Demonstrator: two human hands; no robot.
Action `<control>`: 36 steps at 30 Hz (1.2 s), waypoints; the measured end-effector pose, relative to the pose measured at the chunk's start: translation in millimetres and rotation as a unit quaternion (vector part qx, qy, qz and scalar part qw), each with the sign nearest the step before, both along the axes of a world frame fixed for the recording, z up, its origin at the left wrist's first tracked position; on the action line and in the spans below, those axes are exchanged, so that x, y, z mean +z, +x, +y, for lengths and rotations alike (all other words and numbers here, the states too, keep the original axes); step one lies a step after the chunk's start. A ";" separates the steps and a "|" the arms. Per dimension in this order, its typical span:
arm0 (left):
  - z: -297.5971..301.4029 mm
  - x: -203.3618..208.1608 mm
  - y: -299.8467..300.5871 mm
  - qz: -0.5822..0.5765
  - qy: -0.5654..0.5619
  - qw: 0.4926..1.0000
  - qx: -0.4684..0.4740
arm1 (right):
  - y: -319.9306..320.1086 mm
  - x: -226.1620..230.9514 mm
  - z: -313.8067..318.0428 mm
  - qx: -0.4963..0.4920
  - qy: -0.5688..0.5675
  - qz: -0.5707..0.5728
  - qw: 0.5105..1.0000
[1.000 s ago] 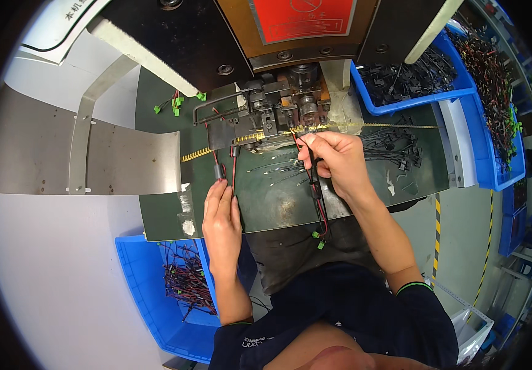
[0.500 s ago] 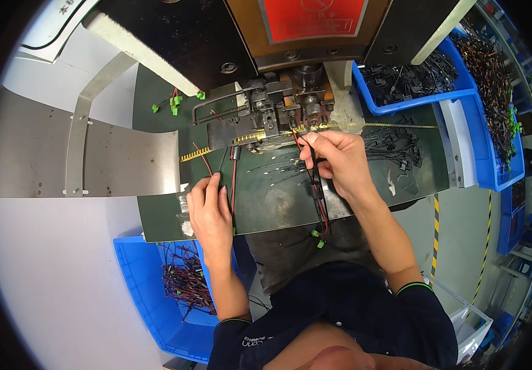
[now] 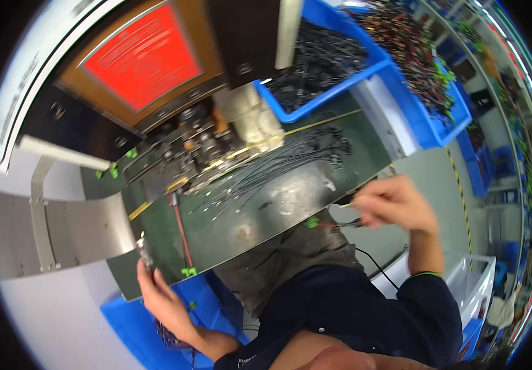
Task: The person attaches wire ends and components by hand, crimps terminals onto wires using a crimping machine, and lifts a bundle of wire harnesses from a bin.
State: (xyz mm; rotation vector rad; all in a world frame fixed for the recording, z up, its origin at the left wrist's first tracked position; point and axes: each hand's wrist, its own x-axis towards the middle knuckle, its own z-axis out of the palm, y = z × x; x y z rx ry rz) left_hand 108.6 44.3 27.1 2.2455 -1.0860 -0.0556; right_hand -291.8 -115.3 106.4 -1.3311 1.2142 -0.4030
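Note:
My right hand (image 3: 395,202) is off the table's front right edge. Its fingers are closed on a wire harness (image 3: 335,225) with red and black leads and a green connector (image 3: 312,222), hanging over my lap. My left hand (image 3: 160,299) is by the front left edge, fingers stretched out and no held thing visible, close to scraps of white tape (image 3: 144,250). Between the hands, a red and black cable (image 3: 182,234) lies from the crimping press (image 3: 204,145) to a green connector (image 3: 189,271) at the table edge. Blur softens both hands.
A bundle of black wires (image 3: 290,160) lies on the green tabletop (image 3: 232,225). Blue bins of black parts (image 3: 321,61) and red-black harnesses (image 3: 395,49) stand at the back right. A blue bin (image 3: 133,327) is below left, beside a curved metal sheet (image 3: 87,222).
The view has turned and shifted right. My right hand has moved away from the press to beyond the front right edge, carrying the harness. My left hand has drawn back to the front left edge.

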 end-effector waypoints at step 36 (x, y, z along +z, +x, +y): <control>-32.5 -78.4 18.1 -0.133 -0.100 0.986 0.011 | -170.5 -96.2 71.6 -0.061 -0.584 0.122 0.800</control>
